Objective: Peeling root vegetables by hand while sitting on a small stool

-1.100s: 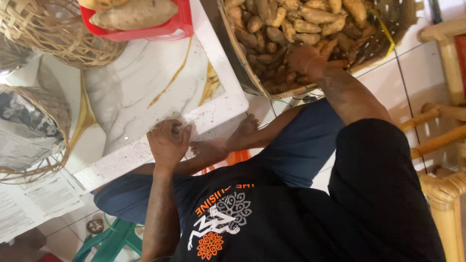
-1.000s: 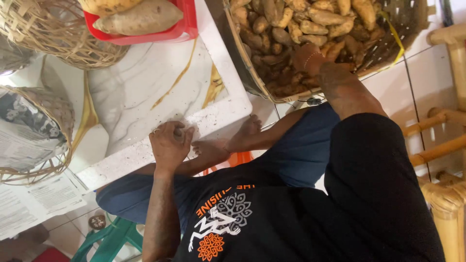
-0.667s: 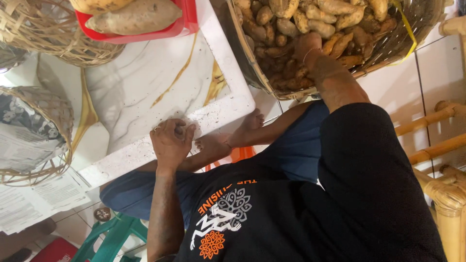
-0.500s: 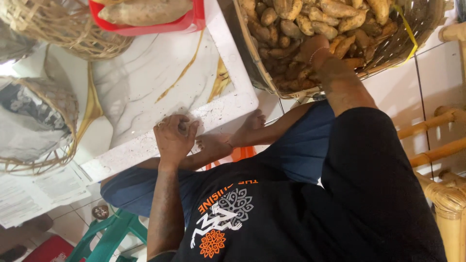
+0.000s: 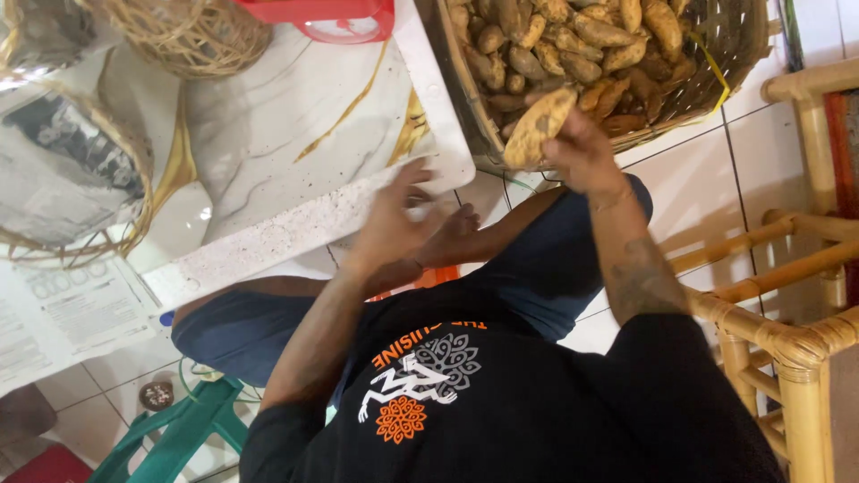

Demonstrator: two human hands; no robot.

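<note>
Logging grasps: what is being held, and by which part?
Right hand grips a sweet potato along one side, over the basket. Left hand holds nothing.

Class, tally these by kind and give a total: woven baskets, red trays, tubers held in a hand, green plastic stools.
Woven baskets: 3 (tuber basket, paper-lined basket, basket under the tray)
Red trays: 1 (red tray)
Tubers held in a hand: 1 (held tuber, in the right hand)
Green plastic stools: 1 (green stool)
Total: 6

White printed sheet at left
</note>
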